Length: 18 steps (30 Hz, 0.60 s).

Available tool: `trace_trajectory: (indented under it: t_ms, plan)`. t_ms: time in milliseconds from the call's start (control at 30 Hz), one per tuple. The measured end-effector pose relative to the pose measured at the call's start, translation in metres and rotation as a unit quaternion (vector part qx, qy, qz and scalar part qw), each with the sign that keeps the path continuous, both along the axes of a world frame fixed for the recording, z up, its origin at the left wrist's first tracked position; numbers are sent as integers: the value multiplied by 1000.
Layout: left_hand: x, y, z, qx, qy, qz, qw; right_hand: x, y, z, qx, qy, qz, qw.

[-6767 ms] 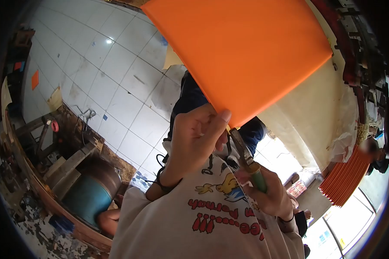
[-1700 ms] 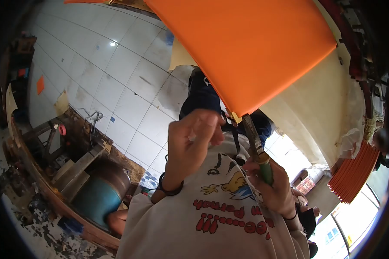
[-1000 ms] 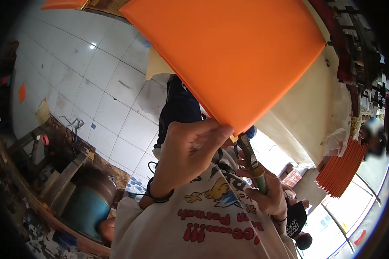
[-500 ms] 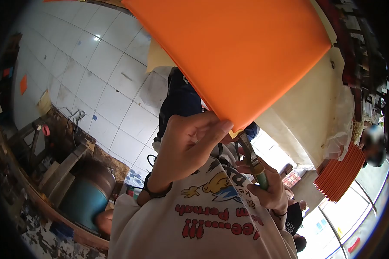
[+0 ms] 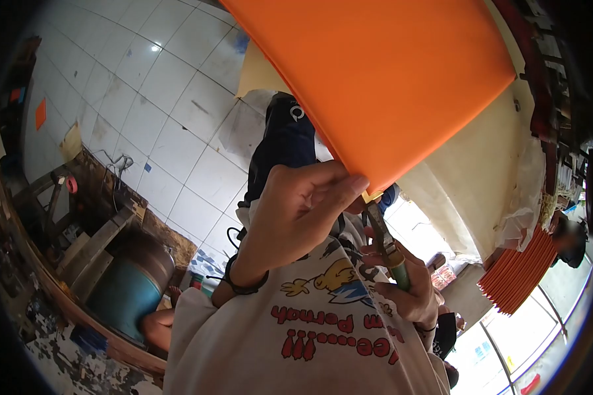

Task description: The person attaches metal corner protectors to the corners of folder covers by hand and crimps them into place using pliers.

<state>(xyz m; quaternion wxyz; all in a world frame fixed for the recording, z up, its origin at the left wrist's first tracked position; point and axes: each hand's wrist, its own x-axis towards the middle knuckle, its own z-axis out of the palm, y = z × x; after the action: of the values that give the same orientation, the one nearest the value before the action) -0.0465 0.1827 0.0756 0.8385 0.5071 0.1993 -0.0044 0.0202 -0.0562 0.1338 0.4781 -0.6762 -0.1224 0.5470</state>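
A large orange padded panel (image 5: 389,79) fills the upper middle, its near corner pointing down toward me. My left hand (image 5: 306,210) pinches this corner between thumb and fingers. A small gold-coloured corner piece (image 5: 371,196) shows at the tip, beside my thumb. My right hand (image 5: 408,280) is closed around green-handled pliers (image 5: 390,249). The jaws of the pliers meet the gold piece; whether they are clamped on it I cannot tell.
Under and right of the panel lies a beige sheet (image 5: 468,191). A stack of orange-red panels (image 5: 517,273) stands at the right. Lower left, a teal drum (image 5: 128,296) is beside a person's bare limb (image 5: 157,328). People are partly visible at the right. White floor tiles (image 5: 178,131) lie upper left.
My left hand, off the panel 1.7 seconds ago, has come back and pinches its corner. The pliers in my right hand stay at that corner. The view has shifted slightly.
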Motion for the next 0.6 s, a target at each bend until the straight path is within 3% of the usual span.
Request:
trace_trajectory:
  t_ms: [200, 600]
  plan:
    - [1, 0, 0, 2, -10, 3, 1000, 4, -2, 1, 3, -38, 55, 998]
    - [1, 2, 2, -3, 6, -6, 1000, 2, 6, 3, -51, 0, 41, 998]
